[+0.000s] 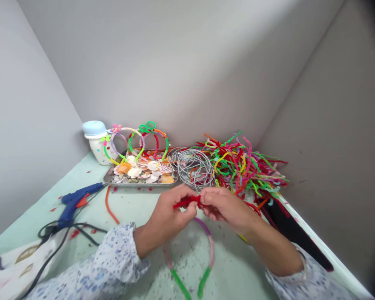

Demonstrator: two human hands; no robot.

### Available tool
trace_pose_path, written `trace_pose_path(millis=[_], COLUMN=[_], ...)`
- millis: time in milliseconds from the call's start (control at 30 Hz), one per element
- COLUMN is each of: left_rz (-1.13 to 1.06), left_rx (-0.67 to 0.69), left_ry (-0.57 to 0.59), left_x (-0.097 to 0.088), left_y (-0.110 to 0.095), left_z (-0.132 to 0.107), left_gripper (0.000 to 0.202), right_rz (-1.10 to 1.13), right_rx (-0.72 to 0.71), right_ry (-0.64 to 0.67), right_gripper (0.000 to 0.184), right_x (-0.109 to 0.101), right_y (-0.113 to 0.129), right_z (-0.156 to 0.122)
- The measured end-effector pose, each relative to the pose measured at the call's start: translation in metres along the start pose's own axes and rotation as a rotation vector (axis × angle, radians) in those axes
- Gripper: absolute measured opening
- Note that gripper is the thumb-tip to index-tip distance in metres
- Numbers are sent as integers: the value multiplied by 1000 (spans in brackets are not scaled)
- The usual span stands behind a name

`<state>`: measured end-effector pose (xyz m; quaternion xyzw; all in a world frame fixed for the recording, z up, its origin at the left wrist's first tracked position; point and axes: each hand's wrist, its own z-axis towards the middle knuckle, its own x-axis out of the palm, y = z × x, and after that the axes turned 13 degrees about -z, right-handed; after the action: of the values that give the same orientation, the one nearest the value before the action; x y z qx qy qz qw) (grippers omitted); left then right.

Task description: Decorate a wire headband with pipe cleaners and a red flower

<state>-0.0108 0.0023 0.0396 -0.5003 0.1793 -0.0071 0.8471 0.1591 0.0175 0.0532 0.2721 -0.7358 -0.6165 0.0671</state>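
Note:
Between my two hands is a red pipe cleaner (187,201), bent or bunched up. My left hand (171,212) is closed around one end of it. The fingers of my right hand (221,206) pinch its other end, and the two hands almost meet. Below them on the table lies a headband (211,248) wrapped in purple, pink and green pipe cleaner. Its top is partly hidden by my hands. A loose orange pipe cleaner (111,208) rests to the left of my left hand.
A metal tray (140,184) of seashells stands behind, with wrapped headbands (143,146) on it. Right of it are a wire coil (196,168) and a heap of pipe cleaners (240,162). A blue glue gun (71,202), a white jar (96,143) and black scissors or a similar dark tool (296,233) flank these.

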Motion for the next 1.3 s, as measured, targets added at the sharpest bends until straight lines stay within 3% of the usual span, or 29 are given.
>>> trace_pose_path(millis=[100, 167, 233, 333, 433, 567, 700, 800, 867, 933, 1033, 1100, 1167, 1200, 1300], left_rz=[293, 375, 294, -72, -357, -543, -509, -367, -198, 18, 304, 342, 228, 130, -176], left_rx=[306, 369, 251, -159, -461, -544, -538, -448, -293, -56, 320, 366, 202, 54, -305], left_ry=[75, 109, 91, 16, -14, 21, 10, -44, -90, -93, 16, 58, 8, -21, -80], left_x=[-4, -6, -7, -7, -10, -12, -7, 0, 2, 3, 0, -2, -2, -2, -2], left_y=[1, 2, 3, 6, 9, 8, 2, -2, -3, -2, 1, 4, 6, 6, 5], left_z=[-3, -3, 0, 6, 11, 13, 12, 9, 5, -1, -7, -8, -4, -2, 6], left_gripper=[14, 15, 15, 13, 8, 10, 7, 5, 7, 11, 11, 11, 11, 10, 6], right_rz=[165, 204, 136, -68, -518, -890, -923, -766, -554, -260, 130, 223, 186, 145, -251], right_rx=[90, 90, 66, -13, -295, -563, -606, -509, -362, -180, 26, 67, 54, 44, -143], right_ry=[68, 109, 143, 79, -217, -323, -335, -345, -289, -151, 80, 156, 151, 141, -45], right_gripper=[15, 19, 23, 24, 20, 14, 14, 14, 14, 14, 16, 17, 18, 18, 18], right_x=[0, 0, -3, -8, -10, -7, -3, -1, 1, 2, 4, 2, -2, -5, -10], right_y=[-7, -11, -10, -2, 7, 10, 6, 5, 3, 0, -7, -10, -10, -7, 3], right_z=[3, 5, 6, 1, -7, -12, -10, -7, -5, -3, 3, 5, 5, 4, -2])
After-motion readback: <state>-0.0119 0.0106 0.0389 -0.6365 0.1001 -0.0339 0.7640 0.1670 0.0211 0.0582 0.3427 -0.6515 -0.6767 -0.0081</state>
